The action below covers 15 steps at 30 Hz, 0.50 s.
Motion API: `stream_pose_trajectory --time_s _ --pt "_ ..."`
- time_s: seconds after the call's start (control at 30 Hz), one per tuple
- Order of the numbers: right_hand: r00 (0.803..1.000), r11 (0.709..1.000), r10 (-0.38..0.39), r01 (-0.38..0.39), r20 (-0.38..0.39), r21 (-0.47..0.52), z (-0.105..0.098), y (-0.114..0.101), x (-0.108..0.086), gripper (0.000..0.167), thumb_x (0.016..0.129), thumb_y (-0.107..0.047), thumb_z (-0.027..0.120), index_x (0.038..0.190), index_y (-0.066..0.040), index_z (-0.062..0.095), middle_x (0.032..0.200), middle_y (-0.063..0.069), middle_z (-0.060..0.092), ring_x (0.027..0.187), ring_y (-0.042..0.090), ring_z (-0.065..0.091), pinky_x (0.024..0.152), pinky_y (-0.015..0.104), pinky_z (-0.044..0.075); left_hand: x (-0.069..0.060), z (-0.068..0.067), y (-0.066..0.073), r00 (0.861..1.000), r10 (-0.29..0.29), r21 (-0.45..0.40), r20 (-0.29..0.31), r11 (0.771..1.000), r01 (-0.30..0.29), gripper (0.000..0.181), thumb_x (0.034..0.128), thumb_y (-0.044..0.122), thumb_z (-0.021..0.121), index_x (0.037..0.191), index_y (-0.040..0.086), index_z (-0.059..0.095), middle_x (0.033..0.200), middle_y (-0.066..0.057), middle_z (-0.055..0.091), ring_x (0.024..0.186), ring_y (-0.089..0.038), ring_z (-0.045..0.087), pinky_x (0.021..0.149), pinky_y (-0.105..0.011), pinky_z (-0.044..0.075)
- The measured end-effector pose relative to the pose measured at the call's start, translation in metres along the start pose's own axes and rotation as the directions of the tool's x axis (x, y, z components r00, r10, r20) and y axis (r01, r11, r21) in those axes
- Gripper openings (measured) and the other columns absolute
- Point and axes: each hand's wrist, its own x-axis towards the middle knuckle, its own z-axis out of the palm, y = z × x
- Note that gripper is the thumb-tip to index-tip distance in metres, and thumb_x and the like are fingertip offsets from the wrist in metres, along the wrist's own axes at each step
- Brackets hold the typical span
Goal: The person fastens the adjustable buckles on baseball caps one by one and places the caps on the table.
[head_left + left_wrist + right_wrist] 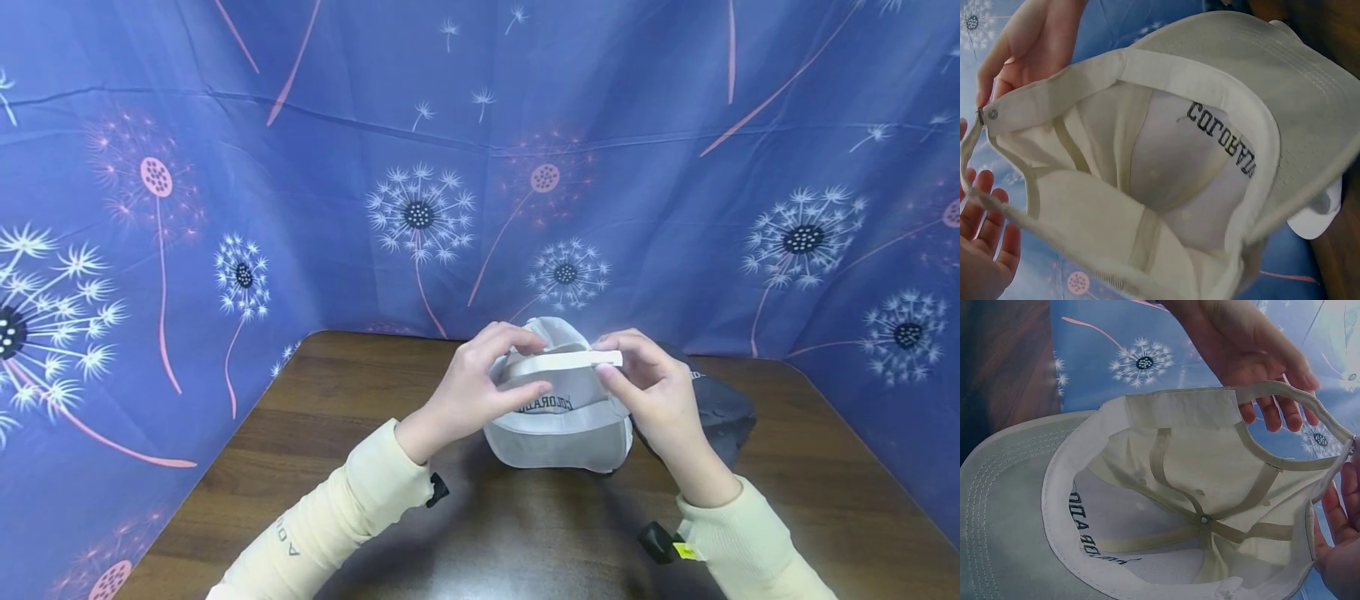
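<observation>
A cream baseball cap (558, 450) is held up above the table, its hollow inside facing me and its brim lowest. Dark letters inside the crown look reversed. My right hand (660, 392) pinches the adjustable back strap (562, 361) at its right end, by a small metal fastener (982, 116). My left hand (480, 371) is at the strap's other end, thumb and fingers spread apart. In the right wrist view, left fingers (1270, 415) show loosely through the back opening, against or just behind the strap; whether they bear on it I cannot tell.
A dark cap (723, 412) with light lettering lies on the wooden table (300, 433), partly hidden behind my right hand. A blue cloth (337, 250) with a dandelion print hangs behind and along both sides. Part of a white thing (1317, 215) shows past the brim in the left wrist view.
</observation>
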Motion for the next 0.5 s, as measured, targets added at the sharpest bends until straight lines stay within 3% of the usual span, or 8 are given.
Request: stream_pose_trajectory --time_s 0.2,0.5 --pt "0.999 0.999 -0.034 0.034 0.001 0.003 0.002 -0.001 0.000 0.025 0.078 0.022 0.057 0.102 0.014 0.060 0.099 0.010 0.063 0.097 0.020 0.059 0.086 0.022 0.048 0.005 0.007 0.002 0.995 0.064 0.021 -0.081 0.998 -0.063 0.029 0.0731 0.016 0.081 0.098 0.008 0.069 0.089 0.002 0.068 0.084 -0.009 0.055 0.068 -0.031 0.047" --pt "0.999 1.000 -0.031 0.031 0.009 0.000 0.004 -0.004 -0.001 0.024 0.078 0.021 0.058 0.101 0.012 0.060 0.099 0.008 0.063 0.098 0.020 0.058 0.089 0.023 0.046 0.007 0.012 0.004 0.983 0.140 0.069 -0.116 0.989 -0.133 0.019 0.0724 0.015 0.081 0.088 0.009 0.073 0.081 0.003 0.070 0.080 -0.008 0.057 0.072 -0.021 0.043"
